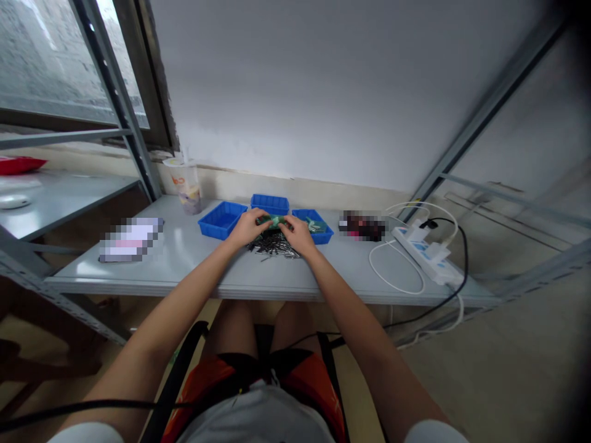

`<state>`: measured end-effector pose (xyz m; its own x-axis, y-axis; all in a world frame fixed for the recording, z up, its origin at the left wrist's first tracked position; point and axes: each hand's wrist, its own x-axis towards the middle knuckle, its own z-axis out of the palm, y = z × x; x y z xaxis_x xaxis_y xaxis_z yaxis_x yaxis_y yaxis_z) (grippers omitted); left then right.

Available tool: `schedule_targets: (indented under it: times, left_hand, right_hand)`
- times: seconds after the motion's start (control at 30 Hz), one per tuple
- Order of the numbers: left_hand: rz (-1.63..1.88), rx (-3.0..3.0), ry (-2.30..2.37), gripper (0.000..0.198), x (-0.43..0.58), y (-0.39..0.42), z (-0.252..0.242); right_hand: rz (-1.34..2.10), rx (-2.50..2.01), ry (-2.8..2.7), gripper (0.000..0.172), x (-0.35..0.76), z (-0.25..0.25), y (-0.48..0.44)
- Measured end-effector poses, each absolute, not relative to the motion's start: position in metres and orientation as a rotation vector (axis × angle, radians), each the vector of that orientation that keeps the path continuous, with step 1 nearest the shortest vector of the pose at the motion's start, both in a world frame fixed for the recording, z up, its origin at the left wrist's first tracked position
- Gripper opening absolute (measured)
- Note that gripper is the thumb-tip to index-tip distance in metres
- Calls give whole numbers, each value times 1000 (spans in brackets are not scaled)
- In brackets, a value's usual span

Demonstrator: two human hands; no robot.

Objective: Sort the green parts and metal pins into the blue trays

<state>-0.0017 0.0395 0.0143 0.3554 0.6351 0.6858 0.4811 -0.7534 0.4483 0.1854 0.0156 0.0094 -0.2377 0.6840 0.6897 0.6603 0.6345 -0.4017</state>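
Between my two hands, above a pile of metal pieces, is a small green plastic bag (276, 220). My left hand (250, 227) pinches its left end, fingers closed. On the other end, the fingertips of my right hand (298, 235) are closed as well. Directly beneath lies the heap of thin, dark, shiny metal pieces (273, 245), like screws or pins, too small to tell which. Just right of my right hand, a blue bin (327, 237) holds green plastic with pale slim pieces. Another blue bin (215, 229) stands left of my left hand, and a third blue bin (270, 202) sits behind both hands.
A plastic drink cup (186, 187) with a straw stands at the back left. A blurred-out phone (132, 240) lies at the left and a dark blurred object (362, 226) at the right. A white power strip (427, 255) with cables occupies the right end of the shelf table (184, 271).
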Motion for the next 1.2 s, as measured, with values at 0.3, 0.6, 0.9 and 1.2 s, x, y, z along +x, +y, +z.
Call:
schedule_targets:
  times: [0.3, 0.6, 0.9, 1.2]
  left_hand:
    - [1348, 2435, 1018, 24, -1, 38, 16]
    - [1351, 2429, 1021, 24, -1, 39, 14]
    - [1340, 2432, 1018, 28, -1, 39, 14]
    - [1327, 2420, 1021, 23, -2, 39, 14]
  right_hand:
    - [37, -1078, -1948, 13, 185, 10, 15]
    - [44, -1090, -1949, 14, 186, 10, 15]
    - [42, -1083, -1949, 13, 186, 8, 17]
    - [32, -1075, -1947, 13, 187, 8, 17]
